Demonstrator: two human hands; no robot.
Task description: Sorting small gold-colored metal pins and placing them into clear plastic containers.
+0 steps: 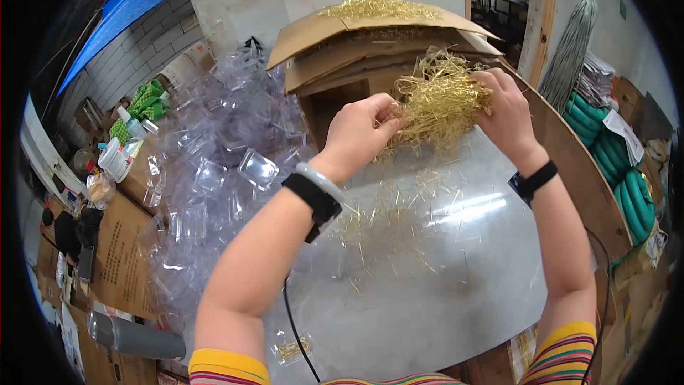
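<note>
Above the far part of the grey table [399, 314], a tangled clump of thin gold wire-like pieces [442, 103] hangs between my two hands. My left hand [362, 128] pinches at its left side, thumb against bent fingers. My right hand [507, 117] has its fingers curled round the right edge of the clump. Loose gold pieces [377, 224] lie scattered over the tabletop below. Close to my body, a small clear plastic box [291, 349] contains a few similar gold pieces.
A large heap of clear plastic boxes [228, 135] covers the left side. Behind my hands stands an open cardboard carton [335, 75], gold pieces on its top flap. A cardboard wall [577, 164] borders the right. A grey bottle [142, 339] lies at lower left; a black cable [296, 328] crosses nearby.
</note>
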